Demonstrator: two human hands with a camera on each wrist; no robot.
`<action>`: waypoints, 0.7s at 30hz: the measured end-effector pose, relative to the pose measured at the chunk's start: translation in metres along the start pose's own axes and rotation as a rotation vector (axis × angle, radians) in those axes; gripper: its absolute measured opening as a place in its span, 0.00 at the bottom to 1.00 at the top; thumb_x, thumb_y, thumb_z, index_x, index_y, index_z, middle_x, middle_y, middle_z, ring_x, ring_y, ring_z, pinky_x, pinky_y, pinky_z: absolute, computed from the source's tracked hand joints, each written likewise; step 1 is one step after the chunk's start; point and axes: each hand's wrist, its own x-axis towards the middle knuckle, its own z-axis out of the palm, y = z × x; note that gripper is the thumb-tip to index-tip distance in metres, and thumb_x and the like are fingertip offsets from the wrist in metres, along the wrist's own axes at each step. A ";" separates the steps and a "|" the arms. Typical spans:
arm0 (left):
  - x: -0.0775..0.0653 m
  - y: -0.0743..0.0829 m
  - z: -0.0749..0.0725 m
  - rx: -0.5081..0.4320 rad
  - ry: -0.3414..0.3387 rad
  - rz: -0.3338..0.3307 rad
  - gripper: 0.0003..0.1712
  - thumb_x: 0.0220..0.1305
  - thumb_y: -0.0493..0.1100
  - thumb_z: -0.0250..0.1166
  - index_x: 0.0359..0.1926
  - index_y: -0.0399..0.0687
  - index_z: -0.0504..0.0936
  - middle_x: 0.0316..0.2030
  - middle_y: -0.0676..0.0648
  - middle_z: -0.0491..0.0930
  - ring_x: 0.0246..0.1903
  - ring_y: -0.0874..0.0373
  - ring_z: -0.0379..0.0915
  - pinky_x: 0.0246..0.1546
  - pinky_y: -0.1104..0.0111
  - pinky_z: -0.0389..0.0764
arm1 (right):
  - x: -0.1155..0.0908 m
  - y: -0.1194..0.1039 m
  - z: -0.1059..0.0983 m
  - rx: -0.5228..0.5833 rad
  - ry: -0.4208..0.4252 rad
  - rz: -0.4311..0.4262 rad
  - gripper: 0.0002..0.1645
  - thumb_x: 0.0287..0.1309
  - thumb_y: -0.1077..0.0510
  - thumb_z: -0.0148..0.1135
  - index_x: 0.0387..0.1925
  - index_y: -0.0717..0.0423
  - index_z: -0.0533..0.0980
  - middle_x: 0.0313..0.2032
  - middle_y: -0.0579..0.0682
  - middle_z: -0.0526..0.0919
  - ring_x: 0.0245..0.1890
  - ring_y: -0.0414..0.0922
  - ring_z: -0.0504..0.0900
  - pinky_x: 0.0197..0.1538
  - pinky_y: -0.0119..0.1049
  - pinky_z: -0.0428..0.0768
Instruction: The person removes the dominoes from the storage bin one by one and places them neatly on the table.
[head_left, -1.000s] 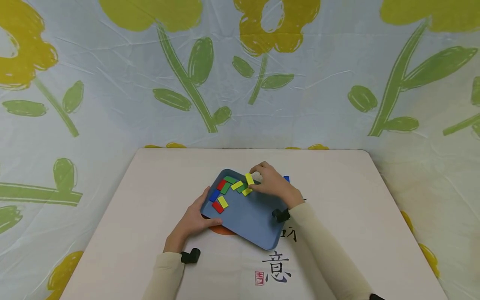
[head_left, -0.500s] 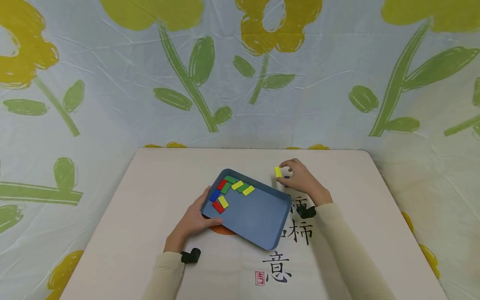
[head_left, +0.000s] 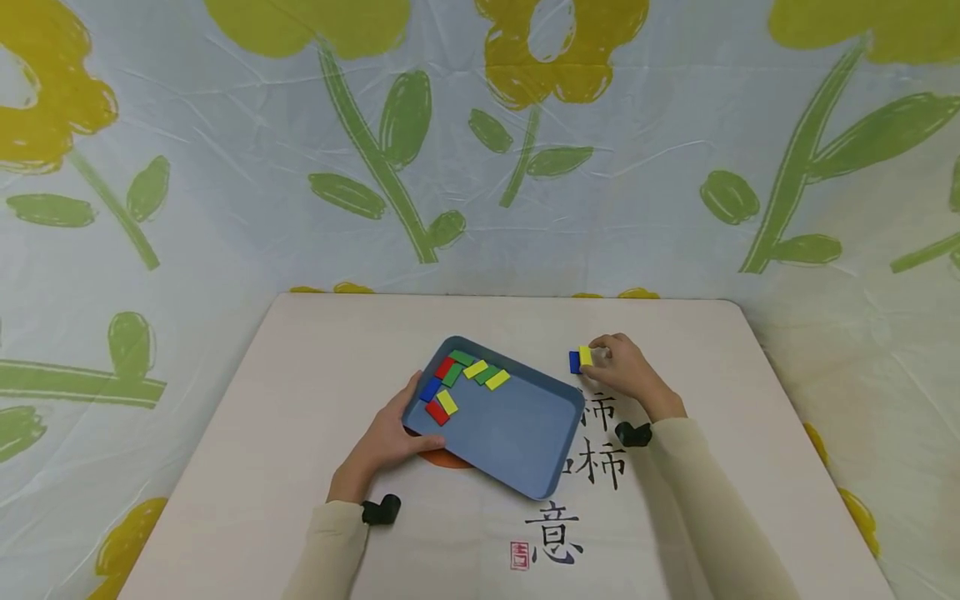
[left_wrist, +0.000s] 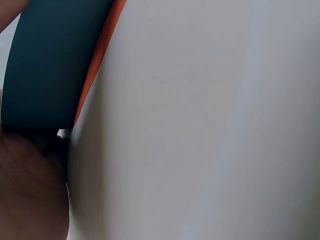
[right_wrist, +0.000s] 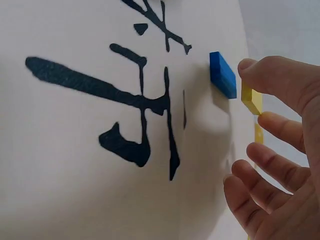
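My left hand [head_left: 386, 435] grips the near-left corner of a blue-grey tray [head_left: 510, 437], with the thumb along its front edge. Seen from the left wrist, the dark outer wall of the tray [left_wrist: 55, 65] leans over the palm. Between the thumb and a fingertip of my right hand [head_left: 628, 368], a yellow block [head_left: 585, 356] is pinched. It is right beside a blue block [head_left: 574, 362] that lies on the table behind the tray's right corner. The right wrist view shows the yellow block [right_wrist: 251, 99] close to the blue one [right_wrist: 222, 77], the other fingers spread loosely.
Several red, green, blue and yellow blocks [head_left: 446, 402] lie along the tray's left and far sides. Black brush characters [head_left: 600, 462] and a red seal print [head_left: 519, 556] mark the pale tabletop [head_left: 322, 350]. A flower-patterned cloth [head_left: 630, 208] hangs behind the table.
My right hand has carried the yellow block out of the tray, rightward over the rim, to the blue block on the table. The left hand and tray have stayed put.
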 end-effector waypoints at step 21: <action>0.001 -0.003 0.000 -0.012 0.011 0.026 0.67 0.39 0.66 0.76 0.75 0.75 0.43 0.74 0.52 0.52 0.73 0.48 0.50 0.68 0.45 0.58 | 0.000 0.006 0.009 -0.021 -0.009 0.038 0.31 0.53 0.48 0.69 0.54 0.62 0.74 0.59 0.66 0.68 0.55 0.61 0.72 0.54 0.57 0.76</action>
